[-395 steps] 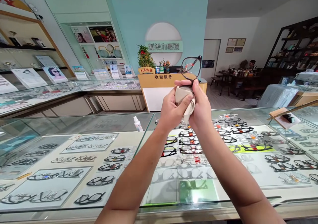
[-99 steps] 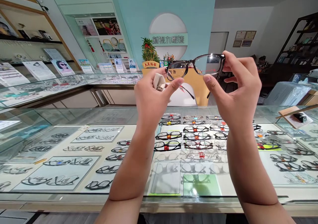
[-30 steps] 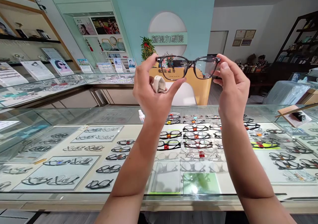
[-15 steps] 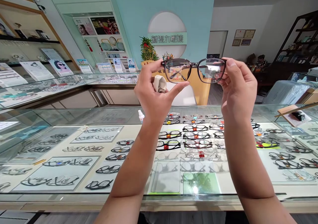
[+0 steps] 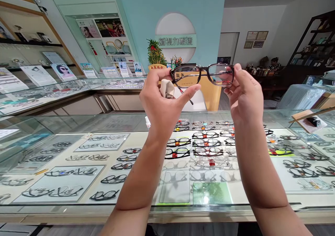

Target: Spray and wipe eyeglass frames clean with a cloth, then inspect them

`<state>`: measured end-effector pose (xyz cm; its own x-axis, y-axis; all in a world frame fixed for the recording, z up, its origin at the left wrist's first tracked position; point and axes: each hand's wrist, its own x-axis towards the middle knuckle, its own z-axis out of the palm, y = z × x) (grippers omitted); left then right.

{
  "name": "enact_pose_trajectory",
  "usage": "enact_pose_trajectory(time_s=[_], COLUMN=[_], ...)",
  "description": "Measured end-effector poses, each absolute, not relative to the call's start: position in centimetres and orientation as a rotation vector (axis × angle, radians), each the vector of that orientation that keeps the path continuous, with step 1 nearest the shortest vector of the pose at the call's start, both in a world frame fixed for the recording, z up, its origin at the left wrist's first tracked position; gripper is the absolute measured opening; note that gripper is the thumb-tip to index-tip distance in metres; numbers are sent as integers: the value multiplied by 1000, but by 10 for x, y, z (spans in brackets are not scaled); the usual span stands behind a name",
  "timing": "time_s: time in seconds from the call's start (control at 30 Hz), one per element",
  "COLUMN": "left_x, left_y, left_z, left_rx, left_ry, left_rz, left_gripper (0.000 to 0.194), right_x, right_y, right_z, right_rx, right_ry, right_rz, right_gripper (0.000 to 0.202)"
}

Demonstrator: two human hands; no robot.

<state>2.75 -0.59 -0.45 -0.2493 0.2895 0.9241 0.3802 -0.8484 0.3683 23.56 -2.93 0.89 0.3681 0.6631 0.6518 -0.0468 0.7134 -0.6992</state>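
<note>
A pair of dark-framed eyeglasses (image 5: 204, 68) is held up in front of the camera, above the glass counter. My left hand (image 5: 163, 96) grips its left end, thumb stretched out below the lens, and also keeps a crumpled pale cloth (image 5: 166, 88) against the palm. At the right end of the frame, my right hand (image 5: 244, 91) pinches the corner between thumb and fingers. One temple arm with a dark tip hangs below the left lens.
Below the hands stretches a glass display counter (image 5: 131, 213) with rows of eyeglasses (image 5: 208, 152) inside. A small white bottle (image 5: 148, 122) stands behind my left forearm. A wooden-framed stand (image 5: 300, 117) is at the right, a potted plant (image 5: 155, 52) beyond.
The eyeglasses have tilted, and a temple arm now shows below the left lens. My right hand has shifted slightly left, and my left hand has turned a little.
</note>
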Motion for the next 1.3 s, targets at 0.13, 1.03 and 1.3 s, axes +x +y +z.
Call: enact_pose_trajectory(time_s=[0.13,1.03,1.3], left_x=[29,40,39], left_y=[-14,11,20], left_z=[-3,-6,-5], left_rx=[-1876,-2069,-2113], left_ry=[-906,-503,-347], left_rz=[-2280,-2977,-3133], left_gripper=[64,85,79], right_x=[240,231,223], right_y=[-19,-20,-37], right_z=[4,1,8], right_rx=[-699,-650,-621], right_ry=[-1166,-1183,-1176], right_rz=[490,387,383], right_gripper=[43,30,34])
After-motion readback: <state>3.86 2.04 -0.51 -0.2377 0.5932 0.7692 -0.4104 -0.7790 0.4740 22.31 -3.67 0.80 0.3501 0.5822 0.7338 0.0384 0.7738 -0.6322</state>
